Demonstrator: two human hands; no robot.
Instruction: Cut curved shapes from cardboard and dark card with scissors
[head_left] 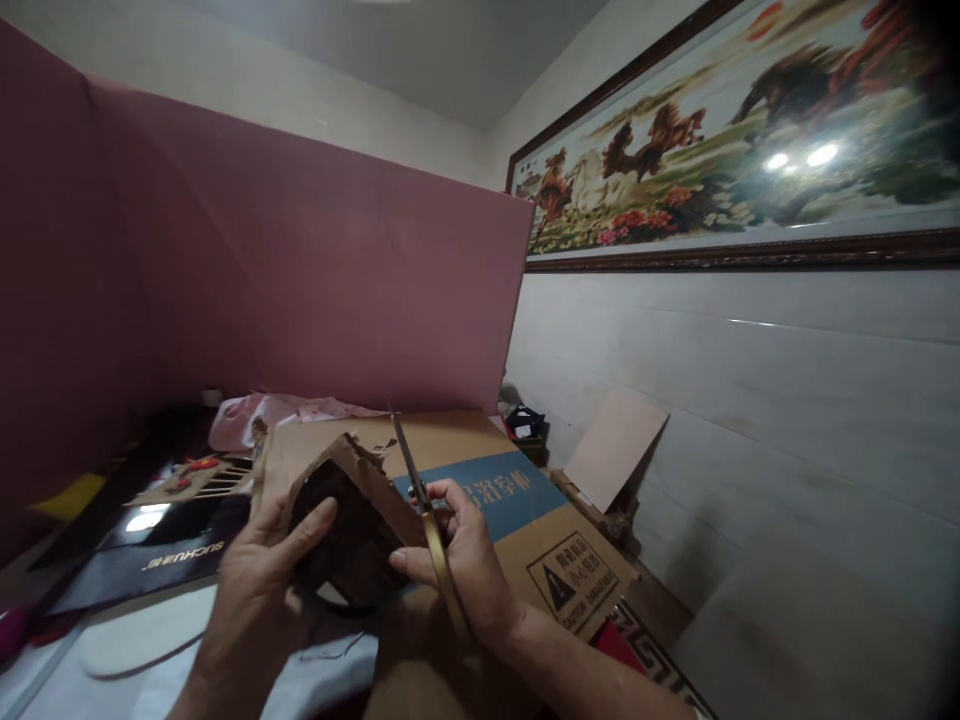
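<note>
My left hand [259,575] grips a dark brown folded piece of cardboard [345,540] by its left side, the thumb lying across its face. The upper edge of that piece looks rough and torn. In my right hand [476,565] is a pair of scissors [440,570] with gold-coloured handles, its blades pointing up and away. The blades look nearly closed and stand beside the right edge of the piece. My right thumb and fingertips touch the piece's lower right edge. What lies inside its shadowed fold I cannot make out.
Below the hands lies a large cardboard box [480,430] with a blue band and a warning label. A dark glossy SUCHU box [150,560] is at left, near a white flat item [142,635]. Pink panels [315,260] rise behind; a leaning board [615,445] stands by the wall.
</note>
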